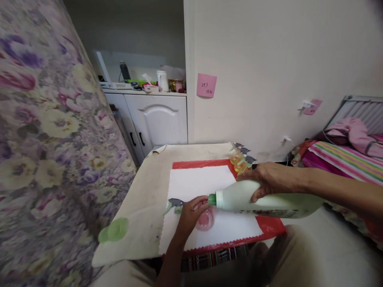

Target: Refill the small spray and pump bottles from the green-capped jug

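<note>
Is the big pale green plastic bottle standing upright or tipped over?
Tipped. The big pale green plastic bottle lies nearly level in the right hand, its uncapped neck pointing at the small pink bottle held by the left hand.

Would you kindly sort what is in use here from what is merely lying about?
In use: right hand, pale green bottle, left hand, small pink bottle.
Lying about: green cap, grey spray head, yellow spray bottles.

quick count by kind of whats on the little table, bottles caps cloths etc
Large pale green bottle, tipped sideways in the right hand: 1
Small pink bottle, at the left hand: 1
Yellow spray bottles: 2, perhaps more
Loose spray head: 1
Green cap: 1
White cloth: 1
Red sheet: 1
Total: 8
</note>
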{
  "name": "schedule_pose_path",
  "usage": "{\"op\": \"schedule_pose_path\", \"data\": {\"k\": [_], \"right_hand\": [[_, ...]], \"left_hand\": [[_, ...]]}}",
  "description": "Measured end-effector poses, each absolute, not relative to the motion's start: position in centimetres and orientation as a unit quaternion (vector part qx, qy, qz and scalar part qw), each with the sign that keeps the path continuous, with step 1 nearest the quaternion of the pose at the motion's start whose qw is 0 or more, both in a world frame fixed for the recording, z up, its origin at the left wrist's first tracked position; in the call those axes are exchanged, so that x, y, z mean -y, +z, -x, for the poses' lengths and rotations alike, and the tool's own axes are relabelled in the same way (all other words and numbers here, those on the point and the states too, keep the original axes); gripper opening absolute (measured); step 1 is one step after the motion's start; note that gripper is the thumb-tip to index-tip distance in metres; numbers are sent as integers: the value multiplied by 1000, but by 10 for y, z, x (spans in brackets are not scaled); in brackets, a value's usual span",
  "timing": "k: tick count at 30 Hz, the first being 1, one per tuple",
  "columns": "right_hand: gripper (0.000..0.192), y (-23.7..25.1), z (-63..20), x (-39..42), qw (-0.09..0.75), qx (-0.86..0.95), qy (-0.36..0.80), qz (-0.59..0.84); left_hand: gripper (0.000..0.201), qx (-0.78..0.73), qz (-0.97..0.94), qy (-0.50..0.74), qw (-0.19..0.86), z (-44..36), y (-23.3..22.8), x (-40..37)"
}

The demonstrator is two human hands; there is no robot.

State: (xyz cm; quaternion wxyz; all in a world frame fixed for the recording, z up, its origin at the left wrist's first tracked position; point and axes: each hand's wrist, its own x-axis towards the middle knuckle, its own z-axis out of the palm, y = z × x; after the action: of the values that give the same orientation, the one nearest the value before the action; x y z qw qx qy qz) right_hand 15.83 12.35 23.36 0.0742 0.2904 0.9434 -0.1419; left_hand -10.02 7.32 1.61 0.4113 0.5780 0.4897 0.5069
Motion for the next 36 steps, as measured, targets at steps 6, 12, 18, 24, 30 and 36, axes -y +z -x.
{"op": "schedule_pose_path", "data": {"k": [6, 12, 18, 24, 30, 36], "right_hand": [[48, 234, -158, -123, 72, -942, -148, -294], [50, 234, -157, -123, 75, -942, -139, -297], [52, 233, -159, -124, 80, -940, -129, -305], [51, 235, -158, -123, 83, -941, -132, -300], [49, 232, -157, -125, 77, -943, -130, -296], [51, 232, -157, -125, 84, -942, -125, -298]], "left_hand": [[25, -491, -580, 505, 410, 100, 18, -73], [25, -498, -578, 503, 406, 99, 21, -72], [24, -497, -582, 500, 405, 99, 20, -72], [26, -498, -586, 498, 400, 101, 15, -73], [26, -498, -585, 497, 402, 101, 14, -74], [24, -499, -584, 498, 403, 101, 14, -73]]}}
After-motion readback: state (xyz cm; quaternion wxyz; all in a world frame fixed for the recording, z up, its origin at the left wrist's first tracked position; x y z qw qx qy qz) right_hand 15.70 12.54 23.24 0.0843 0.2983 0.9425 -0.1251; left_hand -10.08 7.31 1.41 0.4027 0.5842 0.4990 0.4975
